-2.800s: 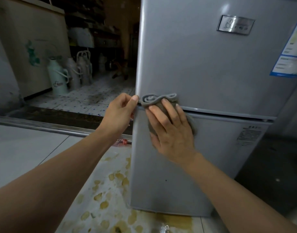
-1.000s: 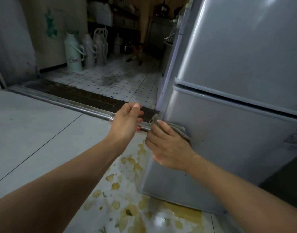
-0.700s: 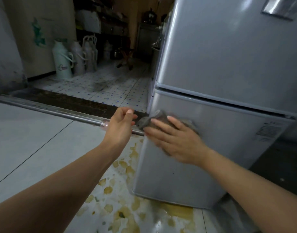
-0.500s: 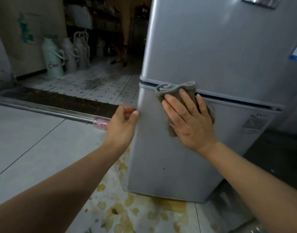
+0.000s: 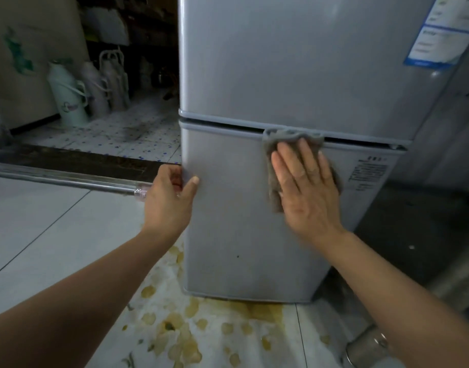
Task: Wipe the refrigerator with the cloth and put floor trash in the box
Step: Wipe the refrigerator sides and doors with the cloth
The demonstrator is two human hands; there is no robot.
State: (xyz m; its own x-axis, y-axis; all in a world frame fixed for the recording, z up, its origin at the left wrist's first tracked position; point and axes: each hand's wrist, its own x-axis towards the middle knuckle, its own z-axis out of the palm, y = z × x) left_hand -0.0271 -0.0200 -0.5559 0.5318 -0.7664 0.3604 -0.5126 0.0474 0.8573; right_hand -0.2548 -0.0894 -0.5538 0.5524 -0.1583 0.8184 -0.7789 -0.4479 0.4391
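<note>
On the left, the left hand (image 5: 172, 200) is bracing the refrigerator (image 5: 294, 83) at the left edge of its lower door — the thumb is lying flat on the door face while the fingers are curling round the edge, so the hand is clamped on that edge and steadying the cabinet. It is worth keeping that grip firm and still, so that the wiping pressure is not rocking or shifting the refrigerator on the stained floor (image 5: 55, 235).

Moving right, the cloth (image 5: 274, 144) is lying against the lower door, its top fold bunching up at the seam between the upper and lower doors. The right hand (image 5: 306, 187) is pressing it flat with fingers straight and slightly spread, palm toward the door — not gripping it, only pushing.

To wipe well from here, the pressure should probably be coming from the whole palm, with the stroke running along the seam toward the right edge of the door, where the printed label (image 5: 367, 173) is sitting. The bunched top edge is likely to be useful for working into the dark gap of the seam, but it may roll out from under the fingers if the stroke is too quick.

No box is in view, and the yellowish flecks on the floor by the refrigerator's base are still waiting.
</note>
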